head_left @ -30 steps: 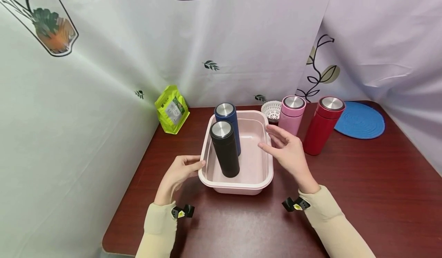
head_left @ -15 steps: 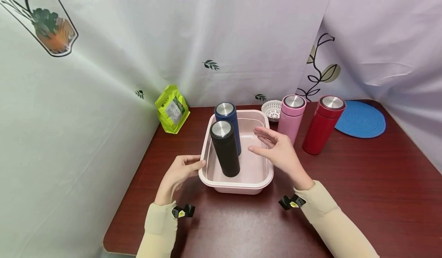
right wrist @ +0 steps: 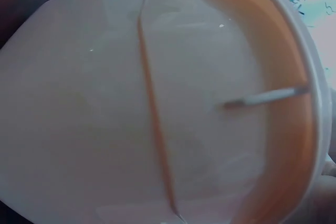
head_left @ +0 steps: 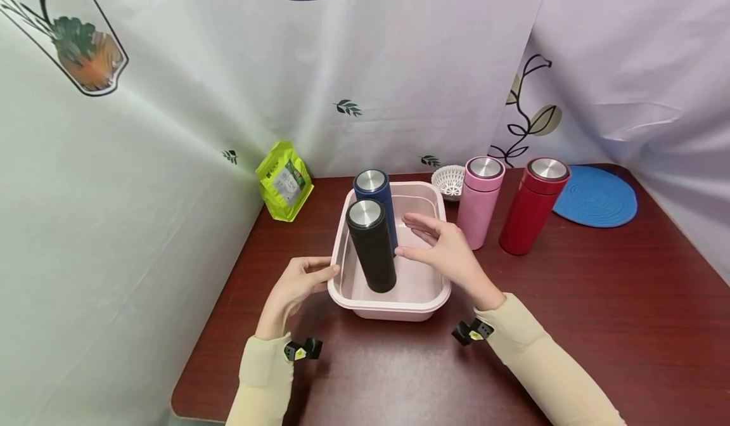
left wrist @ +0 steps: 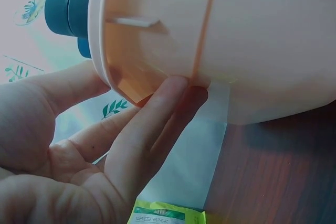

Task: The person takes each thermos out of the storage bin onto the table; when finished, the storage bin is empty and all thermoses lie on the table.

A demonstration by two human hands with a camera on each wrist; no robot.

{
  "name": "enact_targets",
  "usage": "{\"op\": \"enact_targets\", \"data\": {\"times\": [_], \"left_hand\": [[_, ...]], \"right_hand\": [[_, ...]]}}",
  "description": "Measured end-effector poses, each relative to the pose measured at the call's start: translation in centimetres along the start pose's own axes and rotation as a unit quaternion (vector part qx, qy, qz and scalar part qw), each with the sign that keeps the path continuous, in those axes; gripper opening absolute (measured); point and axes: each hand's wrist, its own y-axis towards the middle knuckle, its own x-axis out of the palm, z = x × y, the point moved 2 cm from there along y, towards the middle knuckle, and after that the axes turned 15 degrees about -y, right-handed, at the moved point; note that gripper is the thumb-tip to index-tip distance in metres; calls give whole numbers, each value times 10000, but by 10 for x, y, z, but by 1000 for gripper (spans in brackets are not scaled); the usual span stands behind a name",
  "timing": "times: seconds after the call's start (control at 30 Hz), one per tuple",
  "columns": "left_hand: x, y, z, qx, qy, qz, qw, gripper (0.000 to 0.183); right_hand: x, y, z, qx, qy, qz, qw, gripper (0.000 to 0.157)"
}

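A pale pink plastic basin (head_left: pixel 419 274) stands on the table, with a black thermos bottle (head_left: pixel 373 255) and a blue thermos bottle (head_left: pixel 383 199) upright inside. My left hand (head_left: pixel 299 286) pinches the basin's left rim. In the left wrist view, the thumb is at the rim and fingers lie against the outer wall (left wrist: pixel 262 40). Over the basin's right part, my right hand (head_left: pixel 447 251) has its fingers apart and holds nothing. Its thumb tip appears close beside the bottles; whether it touches one I cannot tell. The basin's outside (right wrist: pixel 94 108) fills most of the right wrist view.
A pink thermos bottle (head_left: pixel 479 210) and a red one (head_left: pixel 530 213) stand to the basin's right. Behind them are a white woven basket (head_left: pixel 448 182) and a round blue mat (head_left: pixel 599 198). At the back left is a bright green pouch (head_left: pixel 284 182), near the curtained wall.
My right hand has moved left from the basin's right rim to over its inside, towards the bottles. The left hand and the basin stay in place.
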Motion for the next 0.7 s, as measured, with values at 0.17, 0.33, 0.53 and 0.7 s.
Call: {"op": "enact_targets", "data": {"times": [0.17,0.33,0.53,0.7], "left_hand": [[0,0,0,15,20,21,10000,43],[0,0,0,-12,23,35,10000,43],[0,0,1,-4,93,-5,10000,45],[0,0,1,-1,132,-12,9999,46]], "right_hand": [[4,4,-1,-18,93,-76,9999,71],[8,7,-2,-55,79,-118,9999,71],[16,11,-2,-165,-35,-192,9997,70],[24,15,-3,-363,-148,-209,9990,68]]}}
